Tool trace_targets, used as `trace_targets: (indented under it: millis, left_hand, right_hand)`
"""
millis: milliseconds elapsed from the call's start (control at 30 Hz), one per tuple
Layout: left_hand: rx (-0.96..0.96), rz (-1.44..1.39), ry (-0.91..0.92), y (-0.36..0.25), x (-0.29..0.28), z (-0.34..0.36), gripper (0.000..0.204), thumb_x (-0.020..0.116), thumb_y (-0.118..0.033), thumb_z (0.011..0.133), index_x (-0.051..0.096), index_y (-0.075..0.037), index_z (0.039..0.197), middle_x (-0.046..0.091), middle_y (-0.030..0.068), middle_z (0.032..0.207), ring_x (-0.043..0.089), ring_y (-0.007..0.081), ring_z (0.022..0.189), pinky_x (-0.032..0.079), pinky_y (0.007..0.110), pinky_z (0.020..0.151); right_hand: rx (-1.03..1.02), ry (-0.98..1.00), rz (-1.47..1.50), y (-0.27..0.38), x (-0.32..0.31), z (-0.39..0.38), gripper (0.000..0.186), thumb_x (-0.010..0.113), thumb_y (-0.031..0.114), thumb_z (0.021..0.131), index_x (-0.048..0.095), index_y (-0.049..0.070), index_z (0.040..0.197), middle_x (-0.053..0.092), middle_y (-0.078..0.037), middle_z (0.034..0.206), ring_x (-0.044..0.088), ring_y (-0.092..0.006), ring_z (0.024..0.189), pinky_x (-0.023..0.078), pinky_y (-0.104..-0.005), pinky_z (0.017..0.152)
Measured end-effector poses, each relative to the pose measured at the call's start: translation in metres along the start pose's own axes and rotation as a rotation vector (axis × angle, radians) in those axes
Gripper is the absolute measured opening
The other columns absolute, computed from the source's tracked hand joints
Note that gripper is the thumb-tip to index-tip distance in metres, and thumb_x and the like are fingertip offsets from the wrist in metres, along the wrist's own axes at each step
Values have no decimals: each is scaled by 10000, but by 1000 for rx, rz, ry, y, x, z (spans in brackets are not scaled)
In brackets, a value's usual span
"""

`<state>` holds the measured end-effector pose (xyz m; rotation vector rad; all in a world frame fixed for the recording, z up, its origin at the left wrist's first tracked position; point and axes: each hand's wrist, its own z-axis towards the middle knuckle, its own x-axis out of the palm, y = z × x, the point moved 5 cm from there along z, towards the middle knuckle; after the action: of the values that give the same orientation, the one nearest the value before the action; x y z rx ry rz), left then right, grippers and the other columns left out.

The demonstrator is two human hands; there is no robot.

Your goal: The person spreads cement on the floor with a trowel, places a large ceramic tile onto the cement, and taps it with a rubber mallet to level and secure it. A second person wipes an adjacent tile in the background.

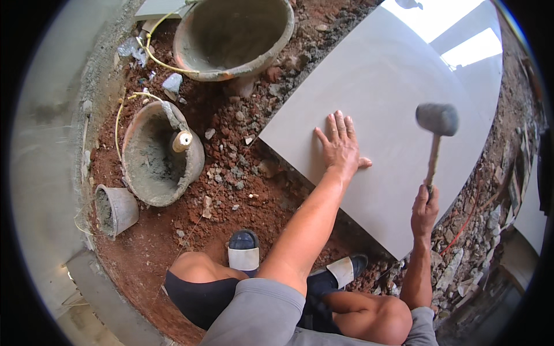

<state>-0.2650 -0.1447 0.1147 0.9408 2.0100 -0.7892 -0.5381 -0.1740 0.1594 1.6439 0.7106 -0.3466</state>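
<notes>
The glossy pale tile [398, 138] lies on the rubble-strewn ground [167, 236]; we rest our left hand [341, 153], open with fingers spread, inside its near-left edge, while our right hand [424, 216] grips the dark-headed mallet [437, 119] over it, toward the right edge.

"Any room for a hand over that pale tile [384, 109]?"

"Over its far half, yes, and down its middle. The left hand [341, 151] lies flat on its left part, and the right hand [424, 213] has a mallet [437, 121] out over its right."

"What about left of the tile?"

"A low lane of stony soil [254, 184] beside it, then a bucket [195, 160] and small pail [124, 210] well apart from it. The big tub [228, 74] blocks its far-left edge."

"And its near side?"

"Crowded: knees [392, 317], sandals [243, 255], and the left forearm [314, 222] crossing that edge."
</notes>
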Motion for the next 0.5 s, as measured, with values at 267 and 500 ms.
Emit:
trace_targets:
  millis: [267,500]
  left_hand:
    - [-2,4,7,1,3,3,1302,727,-698,651,71,-2,1534,43,224,1602,4,370,1489,69,685,1125]
    - [12,-24,42,3,2,3,1272,712,-685,679,60,-10,1537,30,224,1604,-18,379,1488,56,703,1112]
  right_hand:
    - [-112,23,-293,23,43,26,255,495,264,1023,539,17,978,430,-30,635,421,-133,565,371,-325,518]
    - [-121,-27,-144,31,50,40,263,505,282,1018,536,22,987,463,-46,639,444,-138,565,389,-335,524]
